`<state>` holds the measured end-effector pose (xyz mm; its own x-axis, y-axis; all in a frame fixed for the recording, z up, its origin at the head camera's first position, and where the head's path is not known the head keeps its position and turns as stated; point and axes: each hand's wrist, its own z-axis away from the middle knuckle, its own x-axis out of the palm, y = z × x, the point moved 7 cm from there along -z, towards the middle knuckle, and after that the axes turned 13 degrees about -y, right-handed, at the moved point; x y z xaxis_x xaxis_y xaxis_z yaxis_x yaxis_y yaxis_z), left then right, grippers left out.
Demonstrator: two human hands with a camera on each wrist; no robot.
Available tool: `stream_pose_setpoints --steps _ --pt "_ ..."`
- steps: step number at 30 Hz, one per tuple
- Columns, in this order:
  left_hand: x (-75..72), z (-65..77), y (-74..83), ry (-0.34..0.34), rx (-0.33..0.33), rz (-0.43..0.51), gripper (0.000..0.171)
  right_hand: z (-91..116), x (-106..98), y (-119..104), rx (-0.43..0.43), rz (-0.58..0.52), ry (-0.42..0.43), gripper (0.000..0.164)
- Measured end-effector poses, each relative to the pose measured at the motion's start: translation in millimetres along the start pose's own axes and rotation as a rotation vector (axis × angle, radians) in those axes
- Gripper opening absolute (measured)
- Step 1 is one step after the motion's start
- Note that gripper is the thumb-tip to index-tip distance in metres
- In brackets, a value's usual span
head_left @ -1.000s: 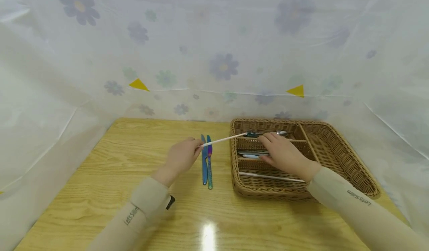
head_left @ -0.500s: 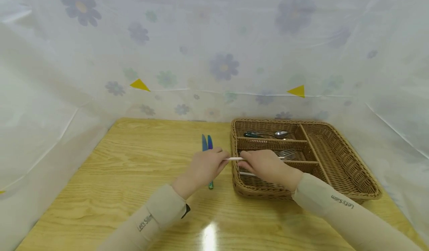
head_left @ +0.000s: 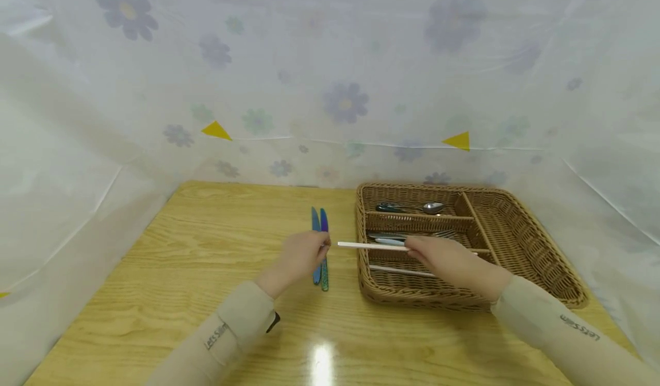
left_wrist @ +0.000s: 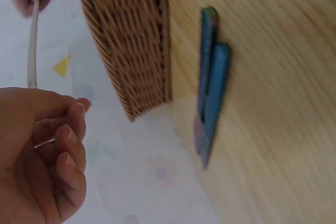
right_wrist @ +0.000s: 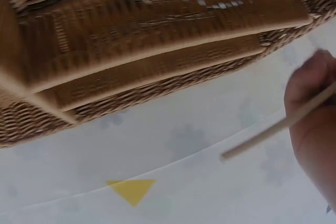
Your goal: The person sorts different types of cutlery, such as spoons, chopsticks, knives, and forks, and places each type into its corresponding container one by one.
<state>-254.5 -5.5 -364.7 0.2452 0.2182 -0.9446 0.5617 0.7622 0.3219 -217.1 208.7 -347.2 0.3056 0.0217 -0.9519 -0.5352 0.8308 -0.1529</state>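
Observation:
My right hand (head_left: pixel 446 257) pinches a slim white chopstick (head_left: pixel 373 245) level over the wicker cutlery basket (head_left: pixel 363 286). The chopstick's left end sticks out past the basket's left wall. A short gap separates that end from my left hand (head_left: pixel 301 251), whose fingers are loosely curled with nothing seen in them. In the left wrist view, thumb and index tips of the left hand (left_wrist: pixel 52 145) come close together. Below the left hand, a blue table knife (head_left: pixel 316 271) and a purple-green one (head_left: pixel 324 274) lie side by side on the table, partly covered by it.
The basket's back compartment holds a spoon (head_left: pixel 433 207) and a dark-handled piece (head_left: pixel 390 207). Forks (head_left: pixel 444 233) and a pale-blue handle (head_left: pixel 387 241) lie in the middle one. Another white stick (head_left: pixel 397 270) lies in front. A flowered sheet (head_left: pixel 289 88) hangs behind the wooden table (head_left: pixel 216 231).
Both hands came together on the chopstick over the basket's left side. Since then the left hand has let go and drawn back left, and the right has moved right with the chopstick.

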Motion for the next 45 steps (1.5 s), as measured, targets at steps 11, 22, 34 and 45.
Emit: stream_pose_setpoints --steps 11,22,34,45 --pt "32.2 -3.1 -58.3 -0.183 -0.271 0.103 0.017 27.0 24.9 42.4 0.107 -0.168 -0.192 0.033" --pt "64.0 -11.6 -65.0 -0.230 -0.331 0.140 0.031 25.2 34.8 44.9 0.009 -0.011 -0.130 0.012" --pt "67.9 -21.7 -62.1 -0.236 -0.381 0.128 0.032 16.9 47.0 41.9 0.023 0.055 -0.171 0.004" --pt "66.9 -22.3 -64.8 -0.282 -0.479 0.188 0.030 14.3 50.3 45.3 0.086 -0.010 -0.219 0.008"
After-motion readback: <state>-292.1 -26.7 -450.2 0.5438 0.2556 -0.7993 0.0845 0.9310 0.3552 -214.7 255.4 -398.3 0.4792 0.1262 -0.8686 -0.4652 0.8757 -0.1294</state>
